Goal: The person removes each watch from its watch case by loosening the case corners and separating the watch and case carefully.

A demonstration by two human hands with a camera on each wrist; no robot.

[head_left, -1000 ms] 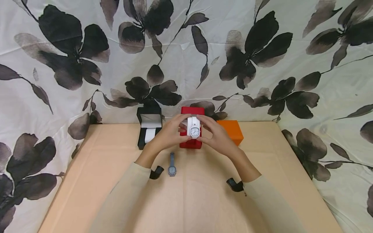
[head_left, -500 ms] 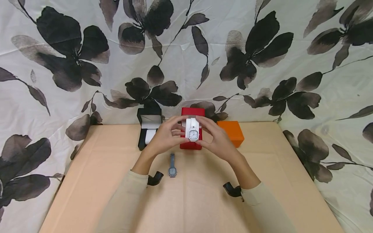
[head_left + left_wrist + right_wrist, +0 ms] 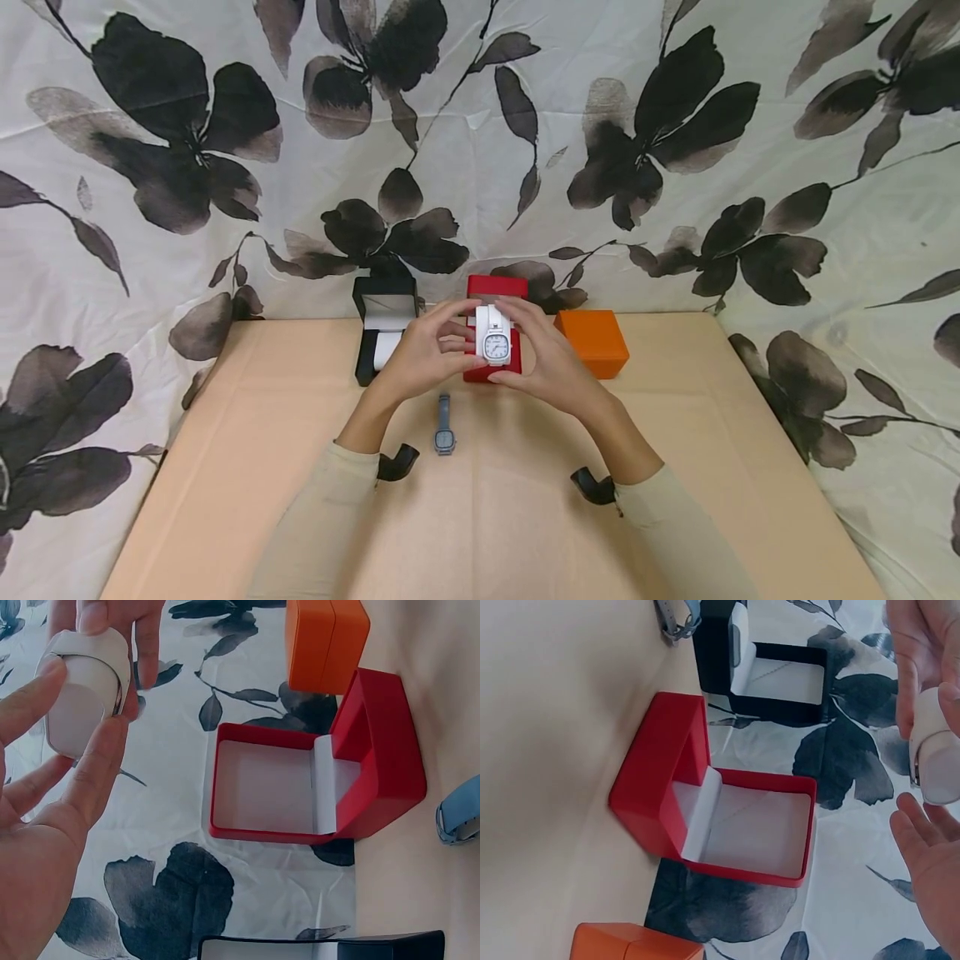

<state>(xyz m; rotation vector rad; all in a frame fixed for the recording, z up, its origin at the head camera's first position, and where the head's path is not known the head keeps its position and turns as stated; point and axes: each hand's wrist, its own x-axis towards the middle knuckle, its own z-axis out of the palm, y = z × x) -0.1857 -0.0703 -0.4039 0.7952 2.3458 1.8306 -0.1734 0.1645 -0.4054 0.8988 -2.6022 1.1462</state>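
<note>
- Nearest you, the blue-grey watch (image 3: 444, 442) is lying on the table (image 3: 480, 525), strap pointing away, neither hand touching it.
- Just past it, here's the main act: the white watch (image 3: 497, 346) is riding in the air between both your hands, dial facing you, its strap apparently wrapping a white cushion (image 3: 79, 712).
- Your left hand (image 3: 412, 354) is pinching it, thumb and fingers pressing its side; your right hand (image 3: 558, 367) is curling round the other side, thumb and forefinger near its two ends, how firmly you can't tell.
- It's probably weighing little; the case is likely proving stiff and slippery, the cushion softer, so you're safest gripping cushion and strap edges, sparing the fragile glass.
- Beyond, the red box (image 3: 649, 776) is standing with its lid raised; to its left the black box (image 3: 365, 358) is gaping too, while the orange box (image 3: 592, 343) on the right is sitting closed.
- Farthest off, the floral cloth (image 3: 480, 75) is hanging.
</note>
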